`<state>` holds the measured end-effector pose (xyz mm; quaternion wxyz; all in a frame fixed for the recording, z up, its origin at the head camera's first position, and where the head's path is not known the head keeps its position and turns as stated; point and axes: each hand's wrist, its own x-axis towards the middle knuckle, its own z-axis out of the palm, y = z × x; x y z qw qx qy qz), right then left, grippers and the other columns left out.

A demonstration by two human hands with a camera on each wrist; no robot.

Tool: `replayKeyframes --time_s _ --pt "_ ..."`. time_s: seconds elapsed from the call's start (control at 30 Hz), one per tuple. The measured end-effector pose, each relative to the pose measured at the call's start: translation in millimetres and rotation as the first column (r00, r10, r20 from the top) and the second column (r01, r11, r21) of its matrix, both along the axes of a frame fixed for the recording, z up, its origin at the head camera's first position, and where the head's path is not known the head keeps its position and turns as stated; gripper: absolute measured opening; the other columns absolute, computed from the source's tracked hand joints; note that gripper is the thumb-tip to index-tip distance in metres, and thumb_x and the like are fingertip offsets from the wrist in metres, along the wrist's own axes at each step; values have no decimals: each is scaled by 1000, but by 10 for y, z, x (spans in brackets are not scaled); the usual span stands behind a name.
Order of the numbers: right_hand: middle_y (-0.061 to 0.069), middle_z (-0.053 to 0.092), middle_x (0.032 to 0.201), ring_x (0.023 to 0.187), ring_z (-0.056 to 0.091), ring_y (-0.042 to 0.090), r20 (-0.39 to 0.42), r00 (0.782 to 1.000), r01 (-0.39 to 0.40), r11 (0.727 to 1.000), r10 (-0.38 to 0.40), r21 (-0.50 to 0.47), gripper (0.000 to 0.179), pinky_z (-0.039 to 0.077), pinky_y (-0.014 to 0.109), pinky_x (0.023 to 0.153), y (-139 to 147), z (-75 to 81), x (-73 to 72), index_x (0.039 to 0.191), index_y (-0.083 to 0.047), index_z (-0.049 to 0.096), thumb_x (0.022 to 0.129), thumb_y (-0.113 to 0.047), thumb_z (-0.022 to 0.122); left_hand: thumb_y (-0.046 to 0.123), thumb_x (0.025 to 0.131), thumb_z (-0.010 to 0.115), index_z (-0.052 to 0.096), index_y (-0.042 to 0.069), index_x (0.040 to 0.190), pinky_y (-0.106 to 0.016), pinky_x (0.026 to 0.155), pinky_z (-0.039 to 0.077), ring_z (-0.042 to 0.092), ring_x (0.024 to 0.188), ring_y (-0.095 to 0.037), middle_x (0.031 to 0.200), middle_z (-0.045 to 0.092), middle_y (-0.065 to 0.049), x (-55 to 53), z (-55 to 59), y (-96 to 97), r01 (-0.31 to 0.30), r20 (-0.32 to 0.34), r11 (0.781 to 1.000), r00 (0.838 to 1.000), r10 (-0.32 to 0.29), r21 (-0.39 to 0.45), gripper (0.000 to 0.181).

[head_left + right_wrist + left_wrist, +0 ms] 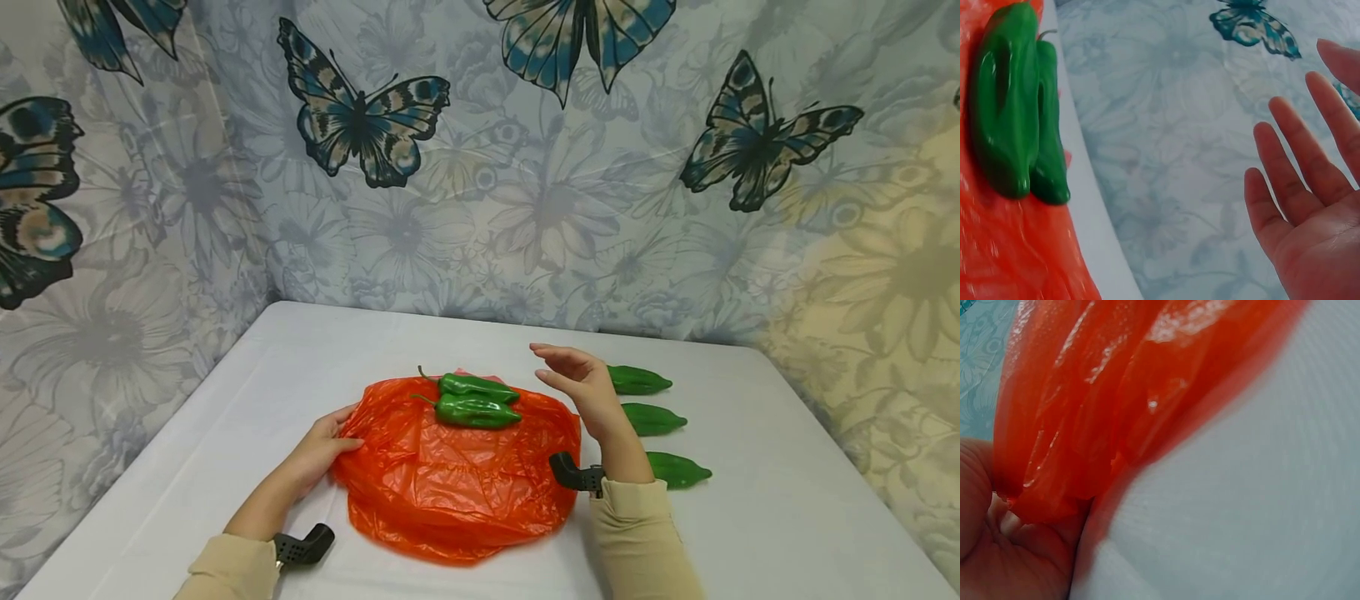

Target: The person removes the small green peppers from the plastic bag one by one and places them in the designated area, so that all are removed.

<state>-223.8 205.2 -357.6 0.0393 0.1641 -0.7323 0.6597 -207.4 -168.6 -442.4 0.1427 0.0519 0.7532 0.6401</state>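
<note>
An orange-red plastic bag (450,483) lies crumpled on the white table. Its left edge is pinched by my left hand (318,454), and in the left wrist view the gathered film (1072,425) sits between thumb and fingers. Two green peppers lie side by side on the upper part of the bag, a nearer pepper (476,412) and a farther pepper (480,387). My right hand (588,387) is raised beside the bag's right edge, holding nothing. Its fingers are spread and relaxed in the right wrist view, well apart from the two peppers (1007,106).
Right of the bag, three more green peppers lie in a column: a far one (641,381), a middle one (655,419) and a near one (681,471). My right forearm partly covers them. A butterfly-print cloth (555,208) hangs behind the white table (787,517).
</note>
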Motion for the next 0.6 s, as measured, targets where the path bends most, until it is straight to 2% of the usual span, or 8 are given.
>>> replayKeyframes --time_s 0.23,0.33,0.5,0.6 --pt "-13 65 113 110 53 11 44 999 11 983 -3 -182 30 44 23 94 -197 -100 -116 114 0 62 85 -3 63 -1 89 48 20 -6 145 -19 81 52 57 104 -13 146 31 -27 -11 -5 -4 20 -5 999 1000 -20 26 62" --pt "-13 65 110 107 54 11 85 996 43 977 -26 -209 32 43 24 95 -290 -154 -141 115 3 61 84 -3 64 -1 89 47 19 -6 145 -20 80 52 58 103 -12 146 31 -28 -14 -11 -5 25 -4 999 1000 -25 28 63" --pt "-10 67 108 111 54 14 137 989 94 961 -60 -261 25 36 33 105 -414 -237 -162 109 -4 66 83 -2 64 -1 89 47 19 -6 145 -21 82 52 57 104 -12 146 32 -27 -17 -17 -16 23 -6 1000 1000 -23 21 63" --pt "-5 68 108 110 55 16 161 983 134 954 -93 -267 23 39 32 104 -469 -274 -170 105 -8 69 83 0 64 -1 89 47 19 -6 145 -21 82 52 57 104 -10 146 32 -27 -18 -26 -23 23 -4 999 1000 -23 26 63"
